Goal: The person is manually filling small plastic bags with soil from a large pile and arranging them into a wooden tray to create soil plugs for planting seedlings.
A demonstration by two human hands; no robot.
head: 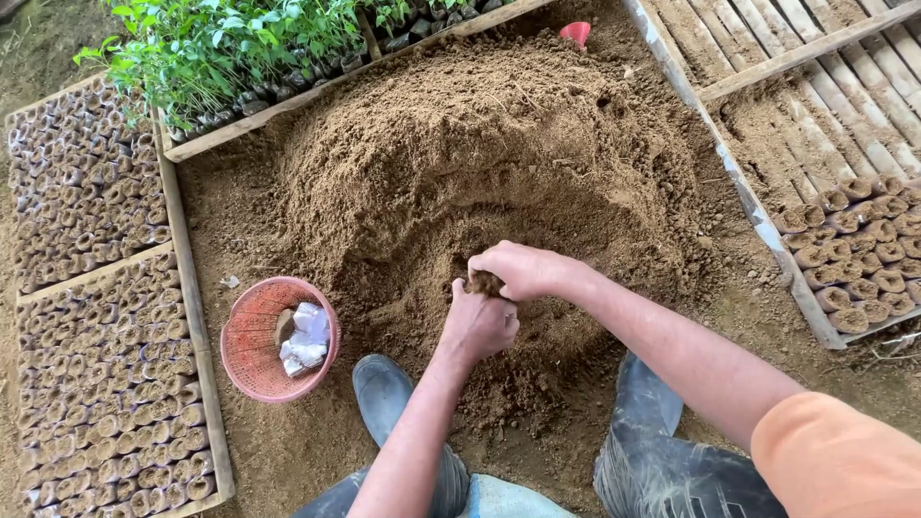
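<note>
Centrally, both hands meet at the near foot of the soil heap [480, 144]. Left hand [477, 324] is curled shut around a small soil-filled bag [484, 282], only its top showing. Right hand [523, 269] is cupped over the bag's mouth, fingers bent, touching the soil. Pink basket [251, 357] sits left, near a boot [384, 388]. Filled bags [106, 364] line the far left.

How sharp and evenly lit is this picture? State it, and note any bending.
Head view: soft, even daylight, no glare, faint shadows under the hands on the soil heap; sharp throughout, slight softness at the seedlings; wide-lens bending curves the wooden frame edges.
</note>
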